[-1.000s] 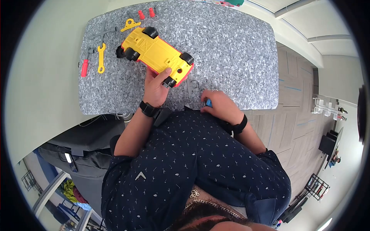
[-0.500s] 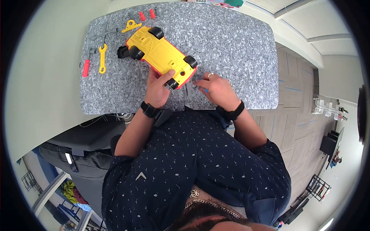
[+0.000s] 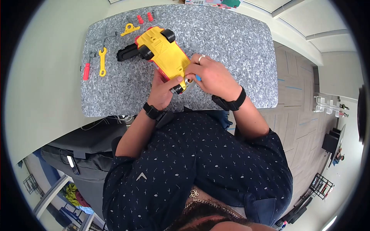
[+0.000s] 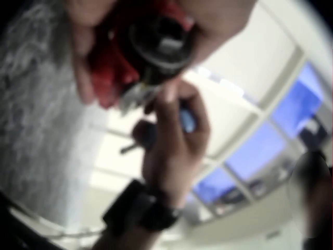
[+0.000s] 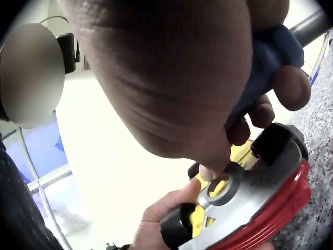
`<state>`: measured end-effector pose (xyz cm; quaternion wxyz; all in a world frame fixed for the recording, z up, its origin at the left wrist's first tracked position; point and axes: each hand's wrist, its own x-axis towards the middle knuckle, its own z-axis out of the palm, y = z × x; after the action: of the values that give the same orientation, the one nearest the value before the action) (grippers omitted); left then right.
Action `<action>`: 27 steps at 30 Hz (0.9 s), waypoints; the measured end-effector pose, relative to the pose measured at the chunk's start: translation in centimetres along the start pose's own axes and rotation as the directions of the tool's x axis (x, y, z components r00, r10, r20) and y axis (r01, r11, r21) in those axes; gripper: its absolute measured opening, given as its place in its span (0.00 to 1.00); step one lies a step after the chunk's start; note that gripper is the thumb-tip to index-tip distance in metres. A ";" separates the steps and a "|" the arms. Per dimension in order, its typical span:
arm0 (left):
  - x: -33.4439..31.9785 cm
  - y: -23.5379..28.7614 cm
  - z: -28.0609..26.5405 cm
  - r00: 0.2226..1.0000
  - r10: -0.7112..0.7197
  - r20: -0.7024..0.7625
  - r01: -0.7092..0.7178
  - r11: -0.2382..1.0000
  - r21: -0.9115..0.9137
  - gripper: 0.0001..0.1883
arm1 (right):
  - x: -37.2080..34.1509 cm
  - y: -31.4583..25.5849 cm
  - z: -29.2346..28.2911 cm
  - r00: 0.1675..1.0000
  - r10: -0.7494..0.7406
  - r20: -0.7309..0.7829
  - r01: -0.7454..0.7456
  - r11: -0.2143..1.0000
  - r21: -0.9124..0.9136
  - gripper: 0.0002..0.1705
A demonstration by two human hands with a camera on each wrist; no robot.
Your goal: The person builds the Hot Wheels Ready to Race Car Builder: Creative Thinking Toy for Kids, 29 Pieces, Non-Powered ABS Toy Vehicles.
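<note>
My left hand (image 3: 161, 92) grips the near end of a toy car (image 3: 165, 56), held upside down above the table. The car has a yellow underside, red body and black wheels. My right hand (image 3: 217, 77) is at that same end, holding a blue-handled screwdriver (image 5: 268, 65) in curled fingers, its thin shaft pointing away from the car. In the right wrist view, a fingertip touches a grey part with a ring (image 5: 234, 192), which lies across the end of the car. The left wrist view is blurred; it shows a black wheel (image 4: 161, 47) close up.
On the speckled table (image 3: 239, 50), at the left, lie a yellow wrench (image 3: 102, 63), a red-handled tool (image 3: 86, 71) and a grey cross-shaped piece (image 3: 103, 37). A yellow piece (image 3: 130, 29) and red pegs (image 3: 149, 17) lie farther back. A printed box (image 3: 216, 3) stands at the far edge.
My right hand has moved from near the table's front edge, past a grey piece on the table, up to the car. The car has shifted right and turned, showing more of its black far end.
</note>
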<state>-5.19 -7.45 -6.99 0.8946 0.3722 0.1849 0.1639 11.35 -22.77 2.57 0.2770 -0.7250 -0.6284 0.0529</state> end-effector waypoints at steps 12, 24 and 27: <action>-0.3 0.3 0.2 0.999 -0.053 0.002 0.053 0.997 -0.058 0.43 | -1.1 -1.1 1.5 0.931 0.262 -0.256 -0.198 0.948 0.250 0.15; -0.3 0.0 0.0 1.000 -0.024 -0.011 0.023 0.997 -0.078 0.40 | -1.8 -2.6 1.8 0.926 0.307 -0.222 -0.142 0.826 0.545 0.21; -0.4 0.2 0.0 0.999 -0.031 -0.016 0.030 0.998 -0.062 0.40 | -1.8 -3.2 2.1 0.890 0.452 -0.061 -0.301 0.683 0.665 0.22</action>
<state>-5.57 -7.48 -6.74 0.9065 0.3401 0.1931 0.1591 7.30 -23.60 1.83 0.5576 -0.7017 -0.3736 0.2389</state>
